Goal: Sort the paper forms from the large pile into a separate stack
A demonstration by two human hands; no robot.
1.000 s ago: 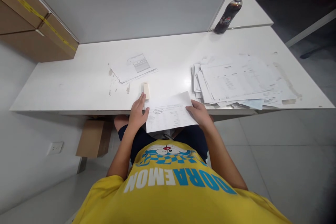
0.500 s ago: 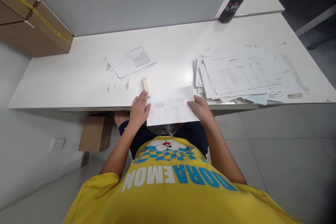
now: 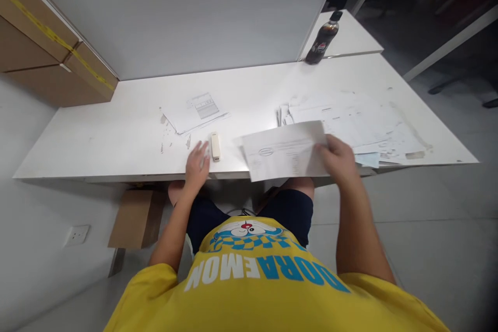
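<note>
A printed sheet of paper with an oval stamp hangs over the desk's front edge, pinched at its right side by my right hand. Its left part is lifted and slightly blurred. My left hand is apart from the sheet, fingers loosely spread with nothing in them. Just right of those fingers lies a cream-coloured stapler on the desk. On the right, a messy pile of printed papers is partly covered by the held sheet and my right hand.
A smaller stack of papers lies at the left on the white desk. A cola bottle stands at the back right. Taped cardboard boxes fill the back left corner. Another box sits below the desk.
My right hand has carried the sheet to the right, towards the paper pile. My left hand has come off the sheet and the stapler. The view has shifted a little.
</note>
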